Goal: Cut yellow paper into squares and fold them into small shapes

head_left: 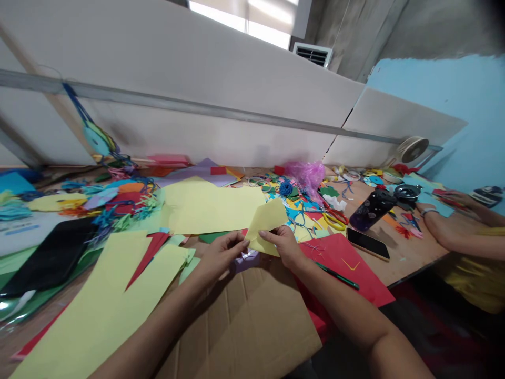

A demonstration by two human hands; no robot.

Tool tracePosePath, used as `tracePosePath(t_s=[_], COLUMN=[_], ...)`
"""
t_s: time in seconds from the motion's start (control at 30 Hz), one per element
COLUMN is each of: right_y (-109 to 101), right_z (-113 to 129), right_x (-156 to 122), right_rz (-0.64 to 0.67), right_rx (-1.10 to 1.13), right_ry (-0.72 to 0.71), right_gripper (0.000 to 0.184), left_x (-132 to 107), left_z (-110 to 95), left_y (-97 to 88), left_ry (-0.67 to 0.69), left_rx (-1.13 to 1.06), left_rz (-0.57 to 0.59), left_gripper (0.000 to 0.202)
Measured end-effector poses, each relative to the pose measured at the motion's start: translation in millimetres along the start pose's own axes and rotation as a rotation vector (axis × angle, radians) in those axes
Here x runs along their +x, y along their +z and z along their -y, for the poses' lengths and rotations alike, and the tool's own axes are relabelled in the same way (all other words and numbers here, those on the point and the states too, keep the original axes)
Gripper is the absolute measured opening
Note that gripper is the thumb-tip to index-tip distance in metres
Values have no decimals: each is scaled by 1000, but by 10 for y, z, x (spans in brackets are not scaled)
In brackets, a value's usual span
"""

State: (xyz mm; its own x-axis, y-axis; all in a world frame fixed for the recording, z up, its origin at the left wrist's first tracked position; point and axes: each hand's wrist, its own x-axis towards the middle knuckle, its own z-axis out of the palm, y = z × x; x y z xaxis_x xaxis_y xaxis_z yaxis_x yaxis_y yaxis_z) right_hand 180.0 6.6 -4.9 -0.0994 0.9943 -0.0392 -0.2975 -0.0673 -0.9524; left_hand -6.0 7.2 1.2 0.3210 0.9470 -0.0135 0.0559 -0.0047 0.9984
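Note:
My left hand [221, 255] and my right hand [284, 246] both pinch a small piece of pale yellow paper [266, 223], held up between them above a sheet of brown cardboard [252, 321]. The left fingers grip its lower left corner, the right fingers its lower edge. A small purple object [246, 259] lies on the cardboard just under my hands; I cannot make out what it is.
Large yellow sheets [209, 208] and red paper [343, 260] cover the table among coloured scraps. A green pen [337, 275], a black phone [367, 243], scissors [334, 218] and a dark bottle [369, 209] lie to the right. Another person's arms [453, 231] rest at far right.

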Motion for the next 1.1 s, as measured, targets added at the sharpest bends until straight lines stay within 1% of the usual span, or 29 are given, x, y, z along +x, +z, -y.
tracePosePath(t_s=[0.17,0.33,0.43,0.6,0.67,0.8,0.9,0.97,1.03,1.1], right_y=[-40,-85,-82,-72,-68,-56,-55,-64,-84,-109], right_z=[-18,-12,-1,22,20,-20,-43,-29,5,45], right_x=[38,52,45,37,29,5,-5,-4,4,20], right_rz=[-33,36,26,17,23,86,111,103,72,31], right_rx=[-2,-131,-181,-172,-158,-167,-182,-190,-203,-219], right_ry=[13,59,29,-19,3,124,137,136,109,39], right_gripper=[37,38,38,34,35,40,39,38,36,35], left_x=[17,9,-4,-3,-2,-13,-29,-33,-28,-13], left_z=[6,8,23,34,26,17,19,21,26,36], left_y=[-19,-4,9,-1,2,56,94,84,42,-13], left_ry=[-16,7,-3,21,37,66,72,65,54,41], left_rx=[-4,-58,-65,-31,-7,9,1,5,1,-17], left_rz=[-53,-172,-187,-214,-209,-188,-174,-197,-234,-265], left_gripper=[44,41,39,37,35,34,33,32,33,34])
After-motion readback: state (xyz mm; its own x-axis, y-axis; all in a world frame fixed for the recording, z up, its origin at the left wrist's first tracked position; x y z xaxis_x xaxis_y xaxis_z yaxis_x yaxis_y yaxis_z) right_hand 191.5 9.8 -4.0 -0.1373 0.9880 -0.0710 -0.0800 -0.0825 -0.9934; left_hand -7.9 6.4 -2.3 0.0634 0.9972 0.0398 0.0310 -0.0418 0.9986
